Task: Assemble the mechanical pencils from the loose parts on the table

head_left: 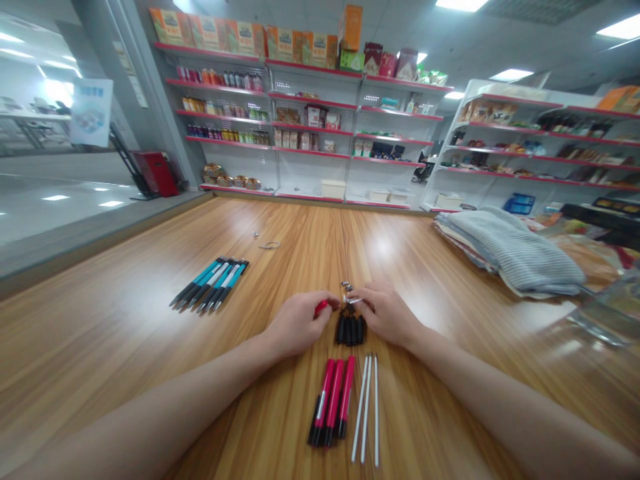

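My left hand (300,323) is closed around a pink pen barrel (321,307), with only its end showing past the fingers. Opposite it, my right hand (387,313) pinches a thin white pen refill (353,301). Between the hands lie several black pen grips (350,329) in a row, and just beyond them are small metal pen parts (346,285). Closer to me, pink pen barrels (336,397) with black ends lie side by side. To their right are 3 white refills (369,407).
Several assembled blue and black pens (213,283) lie at the left of the wooden table (300,233). A wire ring (270,245) rests farther back. Folded striped cloth (515,247) and a clear container (613,310) are at the right. Stocked shelves (313,97) stand behind the table.
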